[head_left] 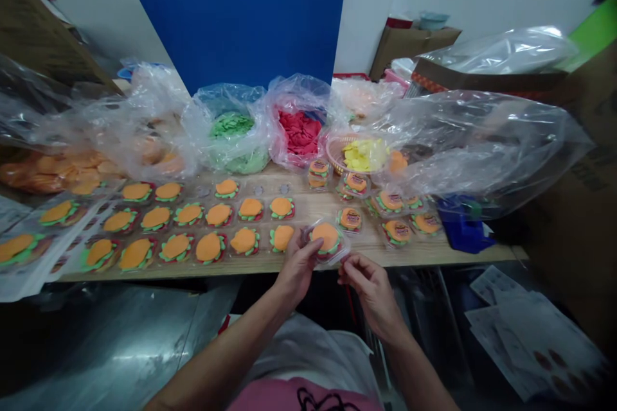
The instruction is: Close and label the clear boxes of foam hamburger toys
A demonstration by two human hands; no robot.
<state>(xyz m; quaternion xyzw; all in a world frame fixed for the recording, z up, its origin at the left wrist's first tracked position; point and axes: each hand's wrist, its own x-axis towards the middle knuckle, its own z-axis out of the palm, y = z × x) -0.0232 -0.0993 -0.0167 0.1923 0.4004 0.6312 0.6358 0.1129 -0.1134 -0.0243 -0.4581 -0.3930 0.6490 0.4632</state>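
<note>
Both hands are raised at the near edge of the tabletop (308,209). A clear burger pack (326,241) is held between them. It is pinched at its 9 o'clock rim by the left hand (296,266), fingers pressed on the plastic. At its 5 o'clock corner it is pinched by the right hand (369,282). The left hand is the nearer. Rows of burger toys (193,231) are laid at 10 o'clock. Bags of coloured pieces (270,128) are stood at 12 o'clock.

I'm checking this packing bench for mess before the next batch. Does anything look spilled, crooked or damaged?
Nothing stands out. The burger toys lie in tidy rows on the wooden table, and the bags behind hold their contents. The left hand and right hand hold one clear case intact.
</note>
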